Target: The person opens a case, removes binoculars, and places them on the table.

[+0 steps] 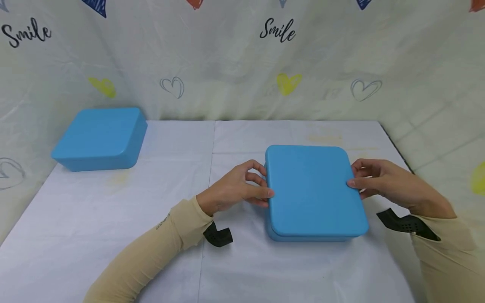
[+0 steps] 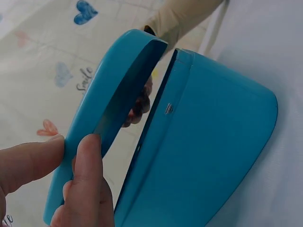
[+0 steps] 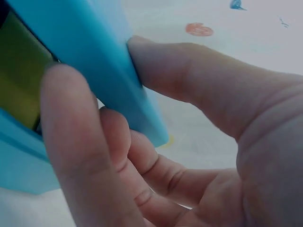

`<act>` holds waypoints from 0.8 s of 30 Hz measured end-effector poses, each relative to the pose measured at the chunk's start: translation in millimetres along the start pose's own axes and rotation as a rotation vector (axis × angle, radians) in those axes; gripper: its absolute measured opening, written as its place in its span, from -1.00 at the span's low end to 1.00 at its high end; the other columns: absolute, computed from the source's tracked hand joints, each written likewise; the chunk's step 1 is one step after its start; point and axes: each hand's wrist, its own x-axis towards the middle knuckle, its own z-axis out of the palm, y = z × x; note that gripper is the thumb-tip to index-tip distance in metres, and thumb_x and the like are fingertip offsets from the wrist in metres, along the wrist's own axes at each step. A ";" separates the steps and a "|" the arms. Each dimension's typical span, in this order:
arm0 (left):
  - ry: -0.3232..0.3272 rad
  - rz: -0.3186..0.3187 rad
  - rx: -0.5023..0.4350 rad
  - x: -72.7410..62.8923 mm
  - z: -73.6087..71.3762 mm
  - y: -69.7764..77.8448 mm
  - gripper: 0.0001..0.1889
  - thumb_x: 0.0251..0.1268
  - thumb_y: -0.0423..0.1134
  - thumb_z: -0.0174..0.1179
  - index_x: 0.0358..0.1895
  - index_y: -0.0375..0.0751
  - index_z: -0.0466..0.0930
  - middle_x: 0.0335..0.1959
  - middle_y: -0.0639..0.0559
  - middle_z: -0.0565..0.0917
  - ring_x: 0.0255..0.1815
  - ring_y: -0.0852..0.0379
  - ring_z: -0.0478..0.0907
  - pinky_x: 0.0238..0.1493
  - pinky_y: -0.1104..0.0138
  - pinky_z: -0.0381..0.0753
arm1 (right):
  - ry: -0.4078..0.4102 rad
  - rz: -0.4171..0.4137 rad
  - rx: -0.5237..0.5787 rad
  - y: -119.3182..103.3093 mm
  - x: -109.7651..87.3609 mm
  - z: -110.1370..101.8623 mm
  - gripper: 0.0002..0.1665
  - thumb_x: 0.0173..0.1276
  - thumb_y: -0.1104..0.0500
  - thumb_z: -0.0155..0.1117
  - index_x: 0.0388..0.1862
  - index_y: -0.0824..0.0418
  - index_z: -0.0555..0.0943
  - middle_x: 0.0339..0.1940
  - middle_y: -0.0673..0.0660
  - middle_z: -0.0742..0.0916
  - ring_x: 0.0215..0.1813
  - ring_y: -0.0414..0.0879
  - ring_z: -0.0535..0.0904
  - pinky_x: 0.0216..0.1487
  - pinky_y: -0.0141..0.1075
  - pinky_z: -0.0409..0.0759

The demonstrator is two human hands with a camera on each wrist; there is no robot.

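Observation:
A blue lid (image 1: 316, 189) sits raised over the matching blue box (image 2: 218, 127) on the right half of the table. My left hand (image 1: 239, 187) pinches the lid's left edge, thumb outside and fingertips under the rim. Opposite it, my right hand (image 1: 388, 183) pinches the right edge between thumb and fingers. The left wrist view has a gap between lid and box, with a small metal catch (image 2: 169, 108) on the box wall. Inside the gap, the right wrist view has a yellow-green surface (image 3: 21, 75); what it is I cannot tell.
A second blue box (image 1: 100, 139), shut, stands at the table's back left. White cloth (image 1: 159, 235) covers the table. Behind it hangs a pale backdrop (image 1: 227, 54) printed with hearts and lettering. Black straps (image 1: 219, 235) stick out below my left sleeve cuff.

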 end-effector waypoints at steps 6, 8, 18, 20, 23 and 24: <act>0.001 0.021 0.010 0.0 -3.1 2.9 -0.49 0.26 -0.39 0.40 0.20 -0.20 0.37 -0.14 -0.08 0.61 -0.34 0.00 0.79 0.08 -0.05 0.77 | 0.044 0.011 -0.004 -5.3 -1.7 2.0 -0.72 0.56 0.11 0.25 0.01 0.23 0.40 -0.31 -0.02 0.67 -0.17 -0.04 0.71 -0.05 -0.23 0.75; 0.006 0.028 0.014 0.1 -4.8 4.0 -0.50 0.27 -0.39 0.40 0.21 -0.22 0.38 -0.12 -0.09 0.61 -0.32 0.00 0.80 0.08 -0.05 0.77 | 0.062 0.007 -0.019 -7.7 -2.1 2.4 -0.70 0.56 0.09 0.25 0.03 0.24 0.41 -0.29 -0.02 0.67 -0.16 -0.06 0.71 -0.04 -0.25 0.75; 0.029 0.053 0.026 5.2 -13.8 9.7 -0.50 0.30 -0.37 0.37 0.24 -0.24 0.39 -0.07 -0.14 0.61 -0.29 0.00 0.79 0.14 -0.09 0.73 | 0.128 -0.033 -0.037 -18.7 0.4 0.5 -0.66 0.58 0.11 0.23 0.13 0.30 0.43 -0.19 -0.03 0.72 -0.15 -0.10 0.74 -0.09 -0.28 0.77; 0.034 0.056 0.029 6.3 -15.0 11.8 -0.50 0.30 -0.36 0.37 0.25 -0.23 0.39 -0.07 -0.15 0.61 -0.28 -0.03 0.80 0.14 -0.07 0.73 | 0.142 -0.033 -0.040 -21.4 0.3 -1.2 -0.64 0.57 0.09 0.24 0.14 0.29 0.43 -0.17 -0.04 0.73 -0.15 -0.10 0.75 -0.09 -0.28 0.77; 0.039 0.066 0.030 7.7 -16.6 14.8 -0.50 0.31 -0.35 0.37 0.26 -0.23 0.39 -0.08 -0.15 0.62 -0.28 -0.04 0.79 0.15 -0.06 0.74 | 0.163 -0.027 -0.033 -24.8 0.4 -4.6 -0.63 0.56 0.08 0.26 0.15 0.26 0.44 -0.18 -0.07 0.74 -0.14 -0.12 0.76 -0.08 -0.29 0.78; 0.040 0.069 0.029 8.2 -17.0 15.8 -0.50 0.31 -0.35 0.37 0.26 -0.23 0.39 -0.09 -0.15 0.62 -0.28 -0.03 0.79 0.14 -0.04 0.75 | 0.167 -0.025 -0.029 -25.5 0.0 -6.3 -0.63 0.56 0.08 0.26 0.16 0.25 0.44 -0.18 -0.08 0.74 -0.14 -0.13 0.75 -0.08 -0.30 0.77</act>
